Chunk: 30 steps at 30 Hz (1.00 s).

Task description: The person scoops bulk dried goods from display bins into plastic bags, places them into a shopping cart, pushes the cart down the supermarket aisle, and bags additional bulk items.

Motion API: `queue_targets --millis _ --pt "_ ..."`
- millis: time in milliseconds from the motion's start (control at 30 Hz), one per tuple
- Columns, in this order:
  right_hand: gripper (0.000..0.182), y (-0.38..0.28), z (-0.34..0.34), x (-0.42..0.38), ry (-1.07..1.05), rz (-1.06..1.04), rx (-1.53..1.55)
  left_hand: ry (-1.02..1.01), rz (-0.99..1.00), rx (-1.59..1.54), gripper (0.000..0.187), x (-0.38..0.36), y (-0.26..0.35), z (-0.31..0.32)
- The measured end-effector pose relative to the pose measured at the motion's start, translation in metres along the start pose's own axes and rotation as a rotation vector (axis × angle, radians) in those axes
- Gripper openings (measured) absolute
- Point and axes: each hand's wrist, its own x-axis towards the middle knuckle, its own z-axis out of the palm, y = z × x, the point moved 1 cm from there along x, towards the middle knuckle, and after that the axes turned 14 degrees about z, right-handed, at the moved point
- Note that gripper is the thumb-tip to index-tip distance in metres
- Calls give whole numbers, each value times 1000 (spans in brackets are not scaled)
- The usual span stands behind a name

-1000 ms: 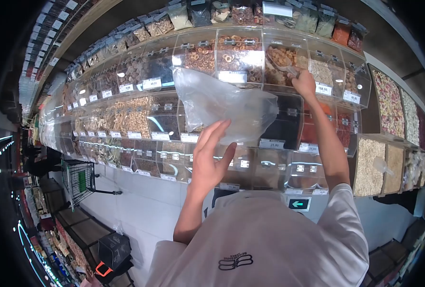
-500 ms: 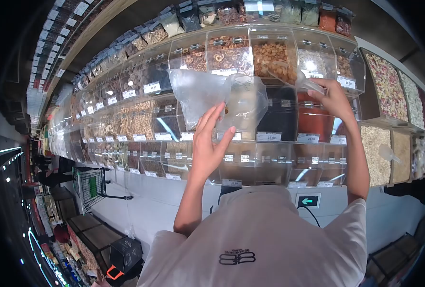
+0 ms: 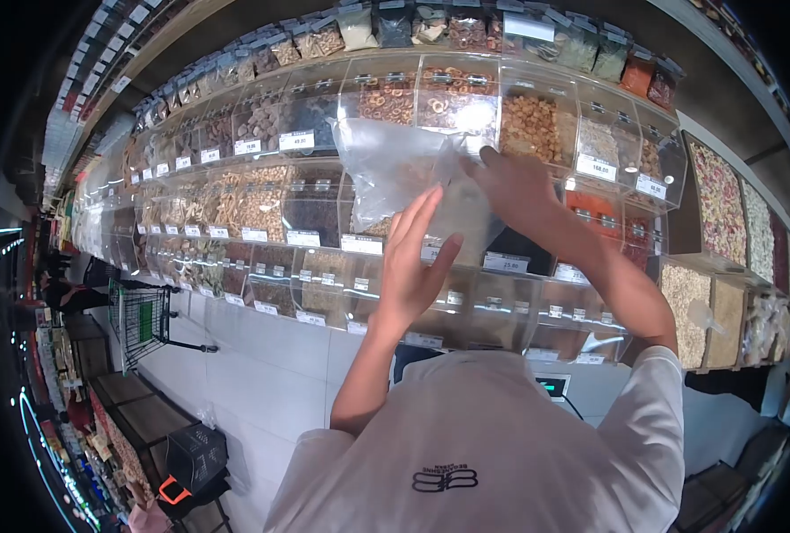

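Observation:
My left hand (image 3: pixel 406 271) grips a clear plastic bag (image 3: pixel 384 164), which hangs spread out beyond my fingers, its thumb held apart from the other fingers. My right hand (image 3: pixel 524 188) is bent over the right side of the bag, its fingers closed and slightly blurred. The clear scoop seen in it earlier is now mostly hidden by the hand and the bag. Behind and above my right hand stands a clear bin of brown dried fruit (image 3: pixel 531 124). Left of that, another bin holds dried rings (image 3: pixel 457 96).
Tiers of clear lidded bins with price tags (image 3: pixel 596 167) fill the shelf ahead. Bagged goods (image 3: pixel 358 28) line its top. At right are open bins of dried petals (image 3: pixel 713 191) and grains with a scoop (image 3: pixel 702 315). A shopping cart (image 3: pixel 142 324) and a black basket (image 3: pixel 195 457) are at left.
My right hand has moved left from the dried fruit bin to the bag, bringing the scoop along. My left hand stays at the bag. The view has shifted slightly.

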Motion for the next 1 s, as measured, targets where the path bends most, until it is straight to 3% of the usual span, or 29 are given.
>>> queue_targets --millis 33,267,367,700,800,900,967,1000 --pt "36 -12 7 8 88 -52 -104 20 4 14 64 -1 -2 -5" --pt "40 22 -44 -38 -157 140 -4 44 -102 -37 62 -10 -19 -19" --pt "37 47 -55 -61 -94 272 13 24 -144 -105 60 -4 -16 -15" --pt "40 35 -15 -59 -172 222 8 21 -148 -200 62 6 -18 5" --pt "41 51 -32 -62 -136 172 179 18 -166 -165 63 6 -19 0" --pt "40 74 -80 -64 -292 300 258 28 -182 -174 62 3 -21 -2" --pt "32 104 -87 -64 -210 358 248 4 -183 -164 61 4 -20 -4" --pt "29 107 -94 -55 -251 536 284 -9 -186 -162 60 3 -20 -4"
